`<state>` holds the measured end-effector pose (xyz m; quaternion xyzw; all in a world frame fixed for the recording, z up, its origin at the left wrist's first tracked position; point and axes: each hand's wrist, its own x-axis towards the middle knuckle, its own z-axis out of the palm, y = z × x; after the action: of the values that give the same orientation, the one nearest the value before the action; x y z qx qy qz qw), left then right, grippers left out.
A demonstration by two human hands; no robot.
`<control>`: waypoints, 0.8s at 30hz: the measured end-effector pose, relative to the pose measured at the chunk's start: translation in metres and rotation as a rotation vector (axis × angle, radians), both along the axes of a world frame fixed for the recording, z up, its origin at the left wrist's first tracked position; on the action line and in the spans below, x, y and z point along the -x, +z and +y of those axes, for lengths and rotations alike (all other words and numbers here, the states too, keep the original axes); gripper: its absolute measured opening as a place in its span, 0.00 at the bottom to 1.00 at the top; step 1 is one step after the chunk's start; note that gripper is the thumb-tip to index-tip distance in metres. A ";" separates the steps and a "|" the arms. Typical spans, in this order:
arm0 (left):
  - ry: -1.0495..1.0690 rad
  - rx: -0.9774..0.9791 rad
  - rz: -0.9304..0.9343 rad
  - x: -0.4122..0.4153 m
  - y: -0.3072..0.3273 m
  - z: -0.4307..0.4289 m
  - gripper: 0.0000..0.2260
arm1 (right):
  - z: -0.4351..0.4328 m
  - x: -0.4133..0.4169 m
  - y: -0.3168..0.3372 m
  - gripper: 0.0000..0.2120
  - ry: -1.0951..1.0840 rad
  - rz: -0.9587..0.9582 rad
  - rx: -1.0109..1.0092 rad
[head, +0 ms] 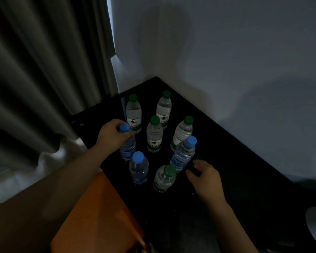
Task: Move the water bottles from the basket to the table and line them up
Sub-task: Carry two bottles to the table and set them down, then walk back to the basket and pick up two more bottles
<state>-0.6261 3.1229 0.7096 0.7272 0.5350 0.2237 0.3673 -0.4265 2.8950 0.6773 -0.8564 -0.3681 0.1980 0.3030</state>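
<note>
Eight water bottles stand on the dark surface (235, 161) in a room corner, dim light. Landmark: the centre green-cap bottle (154, 134). Behind it stand the back-L green-cap bottle (133, 112) and the back-R green-cap bottle (164, 108); just to its R is the R green-cap bottle (182, 133). To its L, the left hand (113, 133) is clenched round the neck of the held blue-cap bottle (127, 146), upright; can't tell if its base touches the surface. Nearer the person than the landmark: the front-L blue-cap bottle (138, 167), the front green-cap bottle (165, 178), and front-R the leaning blue-cap bottle (183, 154), close to the R green-cap one. The right hand (204, 175) is released, fingers loosely curled, grasping nothing, just beside that leaning bottle's base; contact can't be told. An orange object (98, 216) lies further front-L of the landmark, past the surface edge; a curtain (35, 79) hangs far L
</note>
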 end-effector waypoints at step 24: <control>-0.451 0.040 0.426 0.100 -0.004 -0.133 0.22 | -0.088 0.103 0.012 0.21 0.024 -0.040 0.193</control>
<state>-0.7264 2.9899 0.7053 0.8508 0.4293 -0.0316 0.3014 -0.5290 2.8074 0.6893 -0.8810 -0.3634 0.2191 0.2092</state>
